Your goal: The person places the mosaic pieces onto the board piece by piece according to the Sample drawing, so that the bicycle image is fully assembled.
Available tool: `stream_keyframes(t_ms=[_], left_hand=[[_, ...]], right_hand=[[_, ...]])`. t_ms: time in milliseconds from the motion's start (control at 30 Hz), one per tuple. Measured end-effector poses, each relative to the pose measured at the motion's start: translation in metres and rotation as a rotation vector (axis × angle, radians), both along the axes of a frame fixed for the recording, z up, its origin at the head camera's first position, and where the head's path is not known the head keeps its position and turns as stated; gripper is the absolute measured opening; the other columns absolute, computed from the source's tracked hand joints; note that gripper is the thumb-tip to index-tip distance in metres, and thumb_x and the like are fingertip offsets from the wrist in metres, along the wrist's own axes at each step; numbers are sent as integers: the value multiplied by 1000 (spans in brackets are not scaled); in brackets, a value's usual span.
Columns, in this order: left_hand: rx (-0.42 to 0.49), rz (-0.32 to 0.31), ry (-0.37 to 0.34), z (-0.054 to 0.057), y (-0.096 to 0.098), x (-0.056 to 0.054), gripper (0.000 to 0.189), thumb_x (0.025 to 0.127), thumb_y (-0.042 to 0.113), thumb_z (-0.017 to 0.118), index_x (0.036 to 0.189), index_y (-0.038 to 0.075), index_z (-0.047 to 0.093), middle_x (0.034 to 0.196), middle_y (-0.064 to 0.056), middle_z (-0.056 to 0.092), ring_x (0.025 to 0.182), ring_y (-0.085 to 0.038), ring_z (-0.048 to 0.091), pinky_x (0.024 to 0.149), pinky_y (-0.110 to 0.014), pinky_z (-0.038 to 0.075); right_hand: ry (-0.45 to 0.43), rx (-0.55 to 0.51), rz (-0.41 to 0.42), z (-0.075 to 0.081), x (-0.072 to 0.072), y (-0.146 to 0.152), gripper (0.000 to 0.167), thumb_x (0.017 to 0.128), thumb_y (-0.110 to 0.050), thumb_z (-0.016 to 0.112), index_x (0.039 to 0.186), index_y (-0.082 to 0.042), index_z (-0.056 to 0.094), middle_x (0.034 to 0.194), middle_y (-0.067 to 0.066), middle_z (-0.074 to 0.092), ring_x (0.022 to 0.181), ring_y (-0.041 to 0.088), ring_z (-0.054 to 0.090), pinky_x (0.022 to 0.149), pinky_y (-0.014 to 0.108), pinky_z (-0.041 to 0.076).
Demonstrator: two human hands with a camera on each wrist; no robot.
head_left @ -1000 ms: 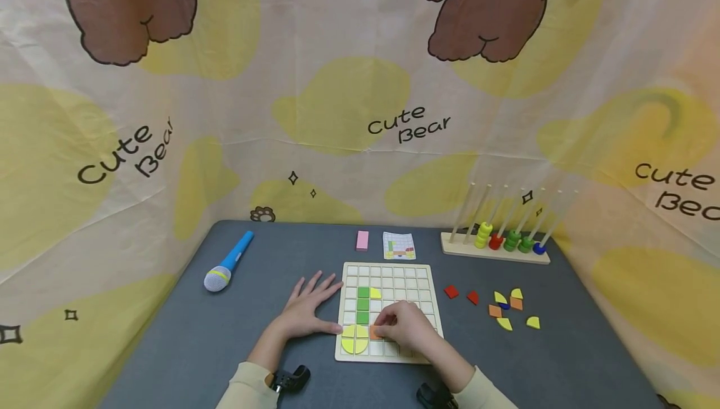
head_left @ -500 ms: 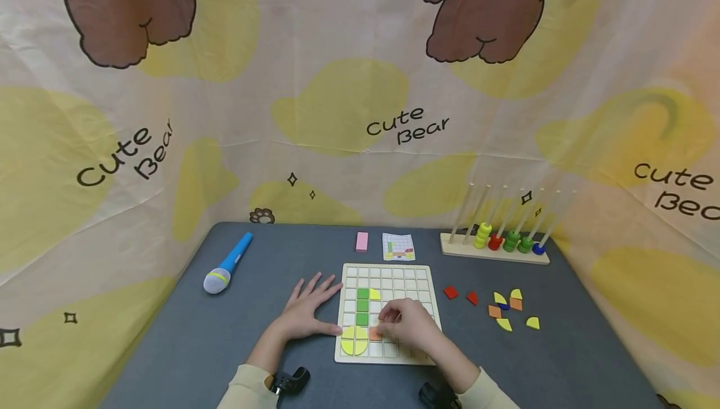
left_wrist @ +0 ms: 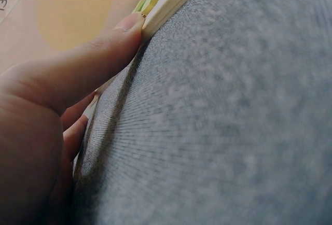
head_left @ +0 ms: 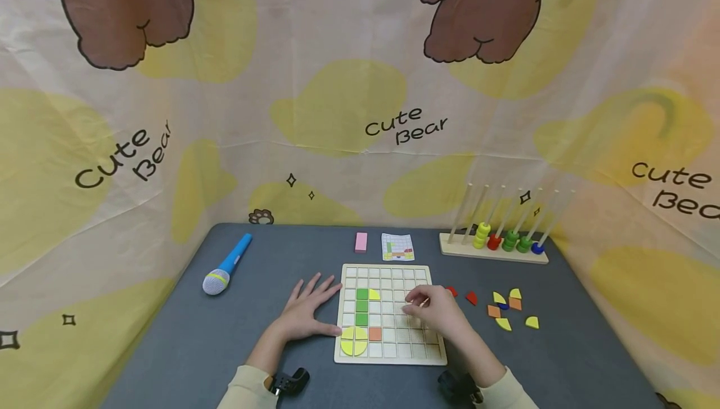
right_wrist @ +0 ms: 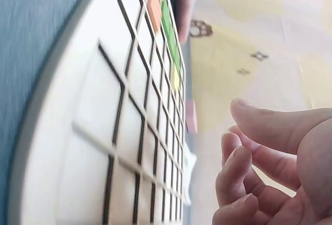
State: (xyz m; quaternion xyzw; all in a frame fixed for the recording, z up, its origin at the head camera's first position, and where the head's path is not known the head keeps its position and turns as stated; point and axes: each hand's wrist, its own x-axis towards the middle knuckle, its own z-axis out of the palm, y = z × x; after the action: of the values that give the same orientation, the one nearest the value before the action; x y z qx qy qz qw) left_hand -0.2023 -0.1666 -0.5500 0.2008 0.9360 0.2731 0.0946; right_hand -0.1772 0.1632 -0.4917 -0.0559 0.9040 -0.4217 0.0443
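Note:
A pale grid board [head_left: 394,359] lies flat on the table, bearing green squares [head_left: 362,306], a yellow quarter-round [head_left: 374,294], an orange square [head_left: 375,334] and a yellow disc of quarter pieces [head_left: 354,341]. My left hand [head_left: 306,315] is spread at the board's left side; in the left wrist view its thumb [left_wrist: 122,36] touches the board's edge. Over the right half of the board hovers my right hand [head_left: 439,312]. The right wrist view shows a gap between its thumb [right_wrist: 264,124] and loosely bent fingers [right_wrist: 233,178], with nothing held.
Right of the board lie a red piece [head_left: 471,297], yellow quarter-rounds [head_left: 532,323] and orange squares [head_left: 494,311]. Behind stand a pink block [head_left: 361,242], a pattern card [head_left: 397,247] and a peg rack [head_left: 495,252] with coloured beads. A blue microphone [head_left: 227,265] lies at left.
My right hand has let go of the orange square, which now sits in the grid, and has moved right and away from me. The left hand keeps its place.

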Motion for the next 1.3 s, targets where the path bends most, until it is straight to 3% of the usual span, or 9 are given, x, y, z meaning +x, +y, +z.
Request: stream_keyframes(t_ms=[167, 467, 833, 1100, 1300], left_hand=[[-4, 0, 2, -1, -1, 0, 103, 71, 74, 74, 158, 35, 35, 168, 3, 24, 158, -31, 5, 123, -62, -4], [-11, -2, 0, -2, -1, 0, 104, 72, 75, 73, 159, 34, 34, 168, 4, 23, 158, -31, 5, 123, -62, -4], [-5, 3, 0, -2, -1, 1, 104, 72, 74, 74, 158, 32, 35, 168, 3, 24, 158, -32, 6, 123, -62, -3], [-4, 7, -4, -2, -1, 1, 104, 70, 75, 74, 158, 35, 35, 168, 5, 24, 158, -30, 5, 123, -60, -4], [-4, 12, -6, 0, 1, 1, 103, 70, 75, 74, 158, 35, 36, 168, 4, 24, 158, -31, 5, 123, -61, -5]], right_hand=[[-2, 28, -80, 0, -3, 18, 14, 83, -17, 84, 93, -11, 77, 75, -2, 64, 71, 16, 54, 59, 28, 46], [4, 74, -149, 0, -5, 52, 16, 84, -17, 82, 96, -9, 77, 79, 1, 66, 72, 18, 54, 58, 26, 47], [-1, 107, -194, -4, -7, 94, 21, 86, -21, 81, 101, -7, 76, 83, 3, 68, 74, 19, 55, 60, 28, 47], [7, 123, -226, 0, -1, 119, 24, 88, -21, 79, 102, -3, 74, 85, 4, 69, 72, 19, 59, 59, 29, 49], [-41, 117, -250, 4, 3, 133, 32, 89, -24, 78, 109, 0, 71, 86, 6, 71, 67, 19, 66, 56, 30, 50]])
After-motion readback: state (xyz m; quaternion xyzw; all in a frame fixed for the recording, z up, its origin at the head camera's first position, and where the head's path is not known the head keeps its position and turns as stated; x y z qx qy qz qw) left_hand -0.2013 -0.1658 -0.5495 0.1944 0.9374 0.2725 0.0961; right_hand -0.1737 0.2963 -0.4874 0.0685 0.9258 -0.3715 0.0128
